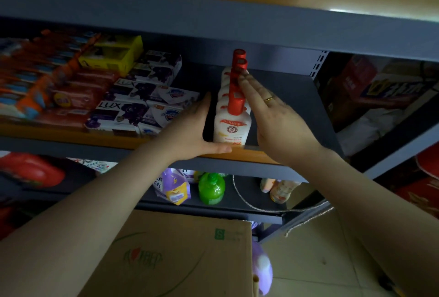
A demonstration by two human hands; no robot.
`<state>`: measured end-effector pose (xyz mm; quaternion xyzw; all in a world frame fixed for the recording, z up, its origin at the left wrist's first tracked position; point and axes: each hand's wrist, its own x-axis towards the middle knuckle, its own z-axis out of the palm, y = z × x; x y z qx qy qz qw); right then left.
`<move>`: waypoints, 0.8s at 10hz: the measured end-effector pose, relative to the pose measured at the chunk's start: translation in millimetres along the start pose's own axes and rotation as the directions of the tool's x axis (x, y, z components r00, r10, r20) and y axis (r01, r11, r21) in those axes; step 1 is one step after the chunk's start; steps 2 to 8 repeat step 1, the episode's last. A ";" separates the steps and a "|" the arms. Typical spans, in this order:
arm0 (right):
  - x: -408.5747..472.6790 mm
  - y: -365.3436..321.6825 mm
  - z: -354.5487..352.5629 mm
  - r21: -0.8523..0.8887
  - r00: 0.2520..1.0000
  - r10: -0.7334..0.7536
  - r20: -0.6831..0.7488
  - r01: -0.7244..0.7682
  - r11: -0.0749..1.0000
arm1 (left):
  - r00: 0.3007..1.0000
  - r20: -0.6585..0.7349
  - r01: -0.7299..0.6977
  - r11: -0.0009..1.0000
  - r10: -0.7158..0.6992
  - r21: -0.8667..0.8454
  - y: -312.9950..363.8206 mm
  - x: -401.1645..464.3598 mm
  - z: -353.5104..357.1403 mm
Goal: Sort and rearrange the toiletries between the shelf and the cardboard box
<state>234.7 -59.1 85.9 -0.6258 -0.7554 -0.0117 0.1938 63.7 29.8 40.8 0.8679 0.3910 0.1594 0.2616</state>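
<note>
A row of several white lotion bottles with red caps [231,125] stands front to back on the middle shelf [249,155]. My left hand [193,132] lies flat against the row's left side, thumb along the shelf's front edge. My right hand [275,116], fingers straight and a ring on one finger, presses against the row's right side near the caps. Neither hand grips a bottle. The cardboard box [180,254] sits below, under my left forearm.
Soap boxes [133,111] and red and yellow packs [71,82] fill the shelf's left part. On the lower shelf stand a green pump bottle [211,188], a purple pouch [174,187] and pale bottles [280,189]. A purple item [262,270] lies beside the box.
</note>
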 end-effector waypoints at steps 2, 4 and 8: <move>-2.0 -6.4 -3.6 0.010 0.995 0.102 0.009 -0.102 0.995 | 0.997 -0.026 0.073 0.995 -0.072 0.064 1.1 -22.3 -2.8; -2.0 -6.4 -3.6 0.010 0.995 0.102 0.009 -0.102 0.995 | 0.997 -0.026 0.073 0.995 -0.072 0.064 1.1 -22.3 -2.8; -2.0 -6.4 -3.6 0.010 0.995 0.102 0.009 -0.102 0.995 | 0.997 -0.026 0.073 0.995 -0.072 0.064 1.1 -22.3 -2.8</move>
